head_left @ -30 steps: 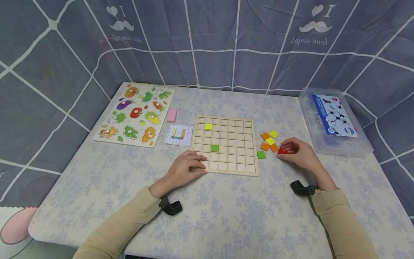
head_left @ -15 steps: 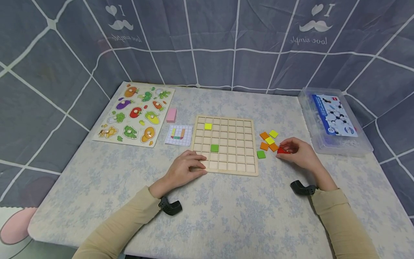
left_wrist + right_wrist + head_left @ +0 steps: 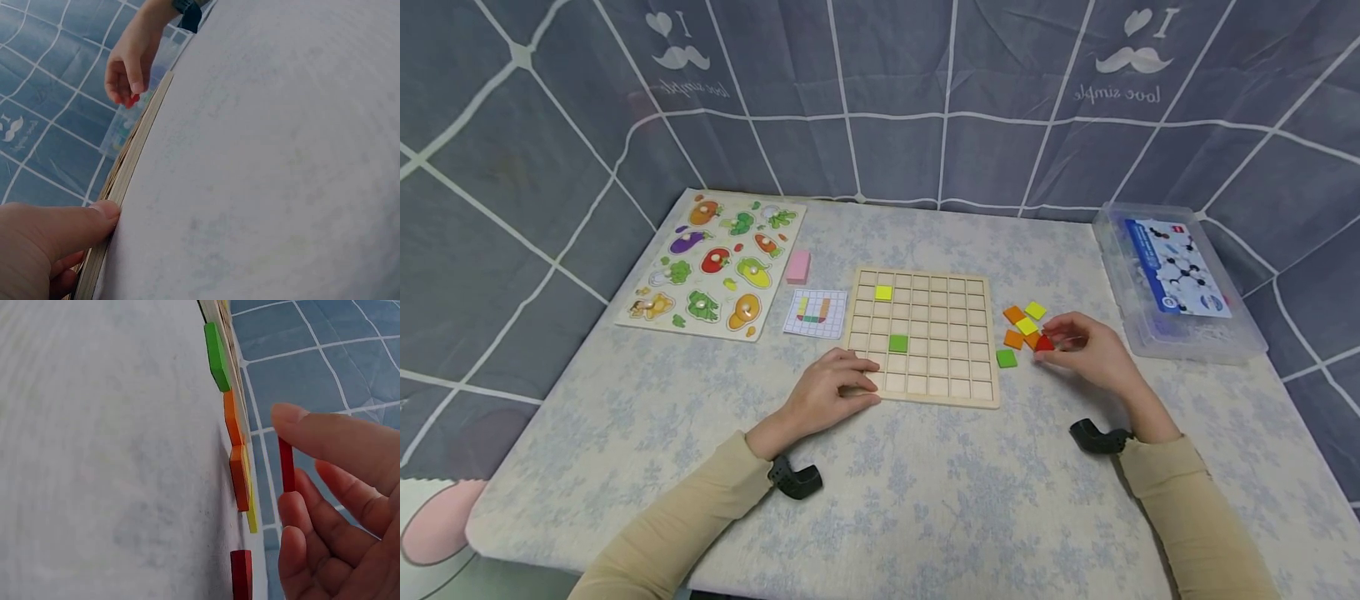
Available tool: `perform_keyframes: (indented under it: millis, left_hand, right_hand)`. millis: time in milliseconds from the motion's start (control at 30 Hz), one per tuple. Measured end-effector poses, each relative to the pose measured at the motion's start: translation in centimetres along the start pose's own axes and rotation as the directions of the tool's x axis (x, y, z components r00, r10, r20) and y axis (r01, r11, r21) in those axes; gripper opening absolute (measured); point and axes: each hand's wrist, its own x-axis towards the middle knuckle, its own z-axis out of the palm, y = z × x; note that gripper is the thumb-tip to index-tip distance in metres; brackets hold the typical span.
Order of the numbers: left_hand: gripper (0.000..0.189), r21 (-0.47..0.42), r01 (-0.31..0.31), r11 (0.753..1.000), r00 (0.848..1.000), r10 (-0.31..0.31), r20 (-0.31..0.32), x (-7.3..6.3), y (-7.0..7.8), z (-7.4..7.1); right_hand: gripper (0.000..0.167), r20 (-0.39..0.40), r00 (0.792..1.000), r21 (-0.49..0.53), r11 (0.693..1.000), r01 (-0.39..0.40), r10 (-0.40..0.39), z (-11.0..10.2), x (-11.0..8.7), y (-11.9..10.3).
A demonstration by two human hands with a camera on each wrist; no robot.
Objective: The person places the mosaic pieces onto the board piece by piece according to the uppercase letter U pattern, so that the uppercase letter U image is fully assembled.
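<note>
My right hand point(image 3: 1088, 352) pinches a red tile point(image 3: 1043, 342) between thumb and fingers. It looks triangular in the head view and edge-on in the right wrist view, where a gap shows between it and the table. A second red tile point(image 3: 242, 575) lies below that hand. Beside it are several orange tiles point(image 3: 1013, 339), yellow tiles point(image 3: 1035, 311) and a green tile point(image 3: 1006, 358). My left hand point(image 3: 831, 390) rests on the near left corner of a wooden grid board point(image 3: 943, 342), thumb along the near edge. The board holds a yellow tile point(image 3: 883, 293) and a green tile point(image 3: 898, 343).
A small pattern card point(image 3: 815, 314) lies left of the board, with a pink block point(image 3: 798, 267) behind it. Farther left is a vegetable puzzle board point(image 3: 715, 292). A clear plastic box point(image 3: 1180, 283) stands at the right, near the curtain point(image 3: 895, 100).
My right hand has shifted slightly left and back, bringing the red tile over the edge of an orange one. The left hand stays in place on the board.
</note>
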Motion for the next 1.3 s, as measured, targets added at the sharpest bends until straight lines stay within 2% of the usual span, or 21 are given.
perform_keyframes:
  millis: [300, 500, 633, 800, 1067, 1300]
  left_hand:
    - [0.009, 0.01, -0.006, 1.0, 1.0, 0.006, -0.013, 0.0, 0.1, 0.0]
    - [0.009, 0.007, -0.008, 1.0, 1.0, 0.008, -0.018, 0.1, 0.0, 0.0]
    - [0.01, 0.0, -0.009, 1.0, 1.0, 0.009, -0.016, 0.1, 0.0, 0.0]
    - [0.011, -0.003, -0.001, 1.0, 1.0, 0.001, -0.01, 0.0, 0.0, 0.0]
    - [0.01, 0.014, 0.0, 1.0, 1.0, 0.0, 0.0, 0.0, 0.0, -0.1]
    - [0.01, 0.019, 0.006, 1.0, 1.0, -0.006, 0.017, 0.1, 0.1, -0.1]
  right_hand:
    - [0.046, 0.024, 0.997, 0.009, 0.998, 0.067, -0.067, 0.5, 0.8, -1.7]
    - [0.043, 0.059, 0.989, 0.068, 0.989, 0.128, -0.132, 1.6, 1.9, -3.5]
    - [0.043, 0.097, 0.984, 0.108, 0.984, 0.141, -0.152, 2.5, 2.4, -5.1]
    - [0.041, 0.144, 0.969, 0.176, 0.969, 0.176, -0.202, 4.0, 3.3, -7.5]
    - [0.039, 0.183, 0.945, 0.201, 0.951, 0.236, -0.273, 7.3, 4.6, -10.9]
    - [0.039, 0.206, 0.93, 0.225, 0.939, 0.259, -0.306, 9.8, 5.8, -12.6]
